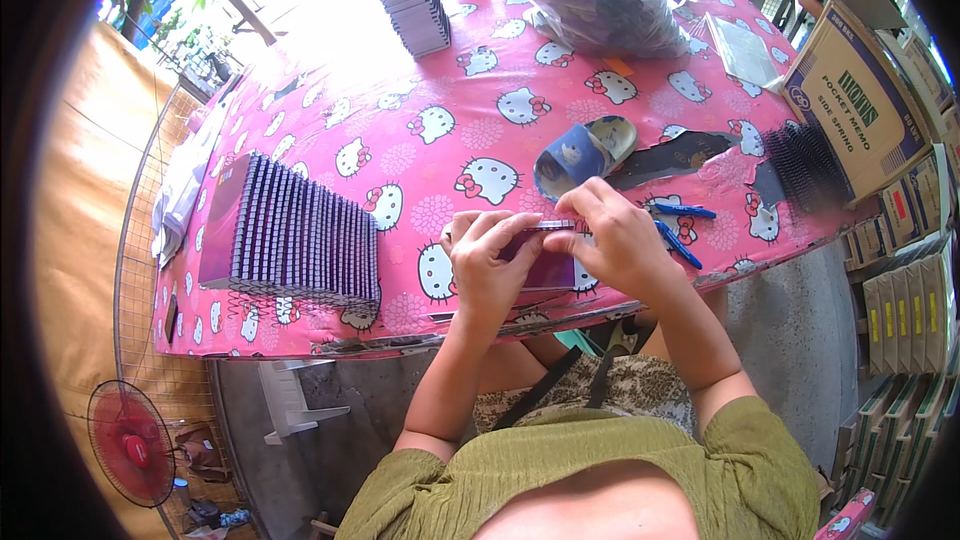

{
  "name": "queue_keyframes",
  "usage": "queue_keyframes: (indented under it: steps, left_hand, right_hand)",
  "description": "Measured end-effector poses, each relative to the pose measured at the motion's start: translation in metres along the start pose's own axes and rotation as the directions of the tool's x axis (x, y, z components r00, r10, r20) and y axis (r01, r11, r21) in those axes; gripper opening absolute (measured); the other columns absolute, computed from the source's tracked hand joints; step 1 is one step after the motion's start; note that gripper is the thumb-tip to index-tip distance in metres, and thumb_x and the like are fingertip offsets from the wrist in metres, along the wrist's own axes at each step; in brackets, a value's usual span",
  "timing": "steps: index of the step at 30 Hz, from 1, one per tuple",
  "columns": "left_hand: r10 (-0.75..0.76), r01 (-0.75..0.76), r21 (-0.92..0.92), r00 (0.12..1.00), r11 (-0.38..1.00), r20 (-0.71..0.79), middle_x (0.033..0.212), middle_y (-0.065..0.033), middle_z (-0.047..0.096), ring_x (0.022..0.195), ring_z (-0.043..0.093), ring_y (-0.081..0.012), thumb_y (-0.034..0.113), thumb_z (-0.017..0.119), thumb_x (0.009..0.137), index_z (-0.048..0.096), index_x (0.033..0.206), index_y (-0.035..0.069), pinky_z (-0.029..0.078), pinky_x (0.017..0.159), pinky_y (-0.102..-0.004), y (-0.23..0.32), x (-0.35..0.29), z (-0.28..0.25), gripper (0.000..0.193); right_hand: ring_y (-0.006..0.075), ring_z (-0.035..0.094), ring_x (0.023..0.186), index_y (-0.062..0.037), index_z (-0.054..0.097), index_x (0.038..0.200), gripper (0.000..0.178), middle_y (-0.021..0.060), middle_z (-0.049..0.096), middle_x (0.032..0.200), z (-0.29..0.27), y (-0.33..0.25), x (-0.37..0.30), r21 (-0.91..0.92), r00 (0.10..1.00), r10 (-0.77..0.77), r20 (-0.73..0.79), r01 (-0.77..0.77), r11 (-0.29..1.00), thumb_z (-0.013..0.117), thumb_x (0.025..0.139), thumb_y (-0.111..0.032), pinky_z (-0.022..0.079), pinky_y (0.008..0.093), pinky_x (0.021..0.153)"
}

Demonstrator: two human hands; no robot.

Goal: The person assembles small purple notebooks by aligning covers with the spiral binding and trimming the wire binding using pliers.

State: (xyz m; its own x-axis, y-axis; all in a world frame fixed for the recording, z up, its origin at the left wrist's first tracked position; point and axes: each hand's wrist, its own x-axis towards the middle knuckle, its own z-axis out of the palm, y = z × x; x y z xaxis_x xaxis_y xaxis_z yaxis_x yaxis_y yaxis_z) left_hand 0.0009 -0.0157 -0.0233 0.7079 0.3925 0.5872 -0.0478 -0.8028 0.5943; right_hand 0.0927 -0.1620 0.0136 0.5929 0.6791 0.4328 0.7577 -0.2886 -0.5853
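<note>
In front of me at the table's near edge is a small purple notebook point(550, 277). My left hand point(485, 258) is closed on its left side, thumb on top. My right hand point(612, 240) pinches at the notebook's upper edge, fingertips together; anything small between them is too fine to make out. To the left of my hands stands a large stack of purple notebooks point(300, 235) with dark wire spirals along their edges. Just beyond my right hand lies a blue slide sandal point(583, 157). Two blue pens point(680, 243) rest to the right.
Dark wire spirals point(803, 165) are bunched beside a cardboard box point(860, 100) at the right. Farther back are a clear plastic bag point(600, 0) of dark material and a tall notebook stack point(408, 0). The pink tablecloth point(430, 165) is torn at right. A red fan point(132, 448) stands lower left.
</note>
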Motion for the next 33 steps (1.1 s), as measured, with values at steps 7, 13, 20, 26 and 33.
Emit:
queue_keyframes:
  steps: [7,13,20,26,33]
  left_hand:
    - [-0.003,0.003,-0.009,1.000,1.000,-0.013,0.082,0.0034,0.066,0.085,0.054,-0.0160,0.019,0.079,0.066,0.074,0.085,0.017,0.033,0.082,-0.0319,0.003,0.000,-0.001,0.021]
    - [0.077,-0.076,0.048,0.997,0.996,-0.007,0.078,-0.0018,0.068,0.078,0.056,-0.0178,0.010,0.081,0.063,0.073,0.090,0.011,0.045,0.073,-0.0309,0.008,-0.001,-0.006,0.029]
    - [0.011,-0.010,0.019,1.000,1.000,-0.017,0.080,-0.0048,0.065,0.082,0.059,-0.0193,0.015,0.085,0.060,0.067,0.084,0.006,0.048,0.075,-0.0337,0.007,0.007,-0.006,0.031]
    - [-0.042,0.042,-0.037,0.999,0.998,0.012,0.079,-0.0035,0.065,0.080,0.059,-0.0188,0.016,0.085,0.060,0.066,0.081,0.007,0.047,0.074,-0.0332,0.002,0.004,-0.007,0.029]
    - [-0.143,0.154,-0.148,0.986,0.977,0.087,0.079,-0.0019,0.066,0.086,0.060,-0.0212,0.018,0.083,0.062,0.066,0.088,0.010,0.044,0.081,-0.0355,0.003,0.010,-0.008,0.032]
  right_hand:
    - [0.0311,0.058,0.075,-0.0037,0.061,0.082,0.009,0.0104,0.057,0.077,0.011,0.006,0.003,-0.082,0.984,-0.170,-0.059,0.165,0.983,0.066,0.076,-0.005,0.047,0.0404,0.062]
    - [0.0316,0.057,0.101,-0.0034,0.061,0.100,0.029,0.0144,0.061,0.103,-0.026,0.111,0.063,-0.089,0.981,-0.191,0.044,0.194,0.977,0.069,0.072,-0.006,0.045,0.0388,0.087]
    - [0.0292,0.061,0.091,-0.0035,0.060,0.105,0.044,0.0146,0.062,0.096,-0.008,0.158,0.062,-0.310,0.976,-0.048,0.213,0.114,0.944,0.073,0.064,-0.007,0.049,0.0391,0.079]
    - [0.0202,0.062,0.081,-0.0025,0.060,0.107,0.039,0.0062,0.065,0.089,-0.011,0.129,0.027,0.619,0.982,-0.175,0.067,0.097,0.780,0.071,0.071,-0.011,0.049,0.0335,0.074]
    - [0.0153,0.062,0.075,-0.0009,0.061,0.093,0.025,0.0086,0.065,0.085,-0.024,0.094,0.032,0.494,0.978,0.059,0.200,-0.153,0.856,0.067,0.070,-0.007,0.047,0.0296,0.067]
